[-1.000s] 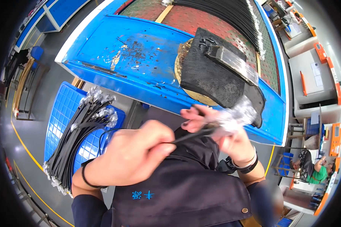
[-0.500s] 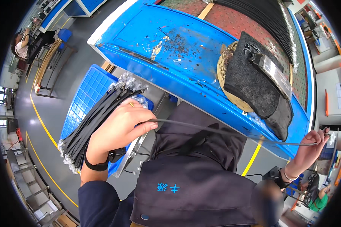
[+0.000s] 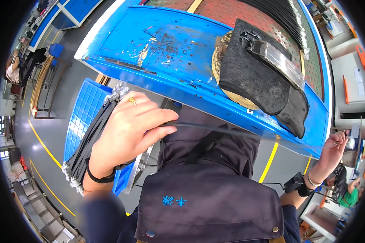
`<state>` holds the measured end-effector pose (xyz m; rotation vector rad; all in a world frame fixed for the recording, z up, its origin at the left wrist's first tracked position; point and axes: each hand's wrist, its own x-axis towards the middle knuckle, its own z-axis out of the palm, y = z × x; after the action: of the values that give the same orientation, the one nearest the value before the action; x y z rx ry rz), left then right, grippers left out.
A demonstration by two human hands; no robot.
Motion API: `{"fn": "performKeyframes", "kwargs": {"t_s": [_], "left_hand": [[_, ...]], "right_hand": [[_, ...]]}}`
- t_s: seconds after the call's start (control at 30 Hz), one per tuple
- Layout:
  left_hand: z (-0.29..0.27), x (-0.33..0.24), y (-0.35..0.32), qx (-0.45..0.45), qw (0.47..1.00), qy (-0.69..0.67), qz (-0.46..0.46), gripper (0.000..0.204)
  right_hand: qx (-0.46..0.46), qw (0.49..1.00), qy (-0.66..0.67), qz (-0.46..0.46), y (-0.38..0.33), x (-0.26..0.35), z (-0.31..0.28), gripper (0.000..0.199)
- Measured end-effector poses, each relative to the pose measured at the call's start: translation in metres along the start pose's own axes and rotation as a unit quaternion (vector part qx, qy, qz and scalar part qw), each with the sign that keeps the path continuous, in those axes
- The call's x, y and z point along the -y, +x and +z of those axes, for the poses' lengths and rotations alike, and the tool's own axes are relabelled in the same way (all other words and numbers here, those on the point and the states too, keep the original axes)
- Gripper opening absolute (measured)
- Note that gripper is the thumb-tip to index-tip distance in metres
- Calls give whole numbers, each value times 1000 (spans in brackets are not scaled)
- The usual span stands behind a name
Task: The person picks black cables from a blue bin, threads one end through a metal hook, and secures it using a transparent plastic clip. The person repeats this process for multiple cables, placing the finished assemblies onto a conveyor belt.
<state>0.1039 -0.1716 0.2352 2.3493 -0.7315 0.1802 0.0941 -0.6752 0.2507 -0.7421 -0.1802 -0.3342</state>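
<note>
My left hand [image 3: 127, 129] pinches one end of a thin dark strip [image 3: 231, 132] between thumb and fingers. The strip runs across in front of my apron [image 3: 207, 202] and looks blurred and partly see-through. Its far end reaches my right hand [image 3: 331, 152], whose fingers are closed on it at the right. Beside and partly behind my left hand lies a bundle of black strips [image 3: 99, 125] with clear plastic at both ends. A blue crate [image 3: 82, 121] is under the bundle.
Ahead stands a blue workbench [image 3: 166, 77] with dark scraps on it. A round tan block [image 3: 221, 52] there bears a black cloth [image 3: 251, 81] and a metal bar [image 3: 280, 62]. More black strips [image 3: 273, 16] lie on a red surface. People [image 3: 346, 194] are at the far right and far left.
My left hand has come nearer and shows larger, its end of the strip slightly higher. My right hand is a little higher and further left. The view has shifted, so the bench appears further left.
</note>
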Motion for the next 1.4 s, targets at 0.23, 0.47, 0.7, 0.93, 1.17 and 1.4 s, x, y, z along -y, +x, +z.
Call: {"fn": "performKeyframes", "kwargs": {"t_s": [0.23, 0.47, 0.7, 0.93, 1.17, 1.4], "left_hand": [[22, -20, 19, 220, 960, -142, -99, 17], [103, -25, 39, 268, 869, -416, 14, 24], [90, -32, 41, 218, 747, -605, -167, 20], [77, -47, 30, -120, 952, -50, 278, 9], [72, -23, 29, 103, 963, -55, 242, 12], [59, -17, 42, 141, 958, -62, 241, 17]], "right_hand": [[4, 938, -284, -197, -24, -38, 55, 46], [426, 647, -630, 59, -58, -146, 120, 26], [398, 636, -630, 199, -70, -152, 98, 39], [400, 651, -601, 236, -71, -169, 112, 25], [454, 597, -598, 283, -59, -164, 123, 22], [484, 587, -631, 152, -46, -146, 131, 20]]}}
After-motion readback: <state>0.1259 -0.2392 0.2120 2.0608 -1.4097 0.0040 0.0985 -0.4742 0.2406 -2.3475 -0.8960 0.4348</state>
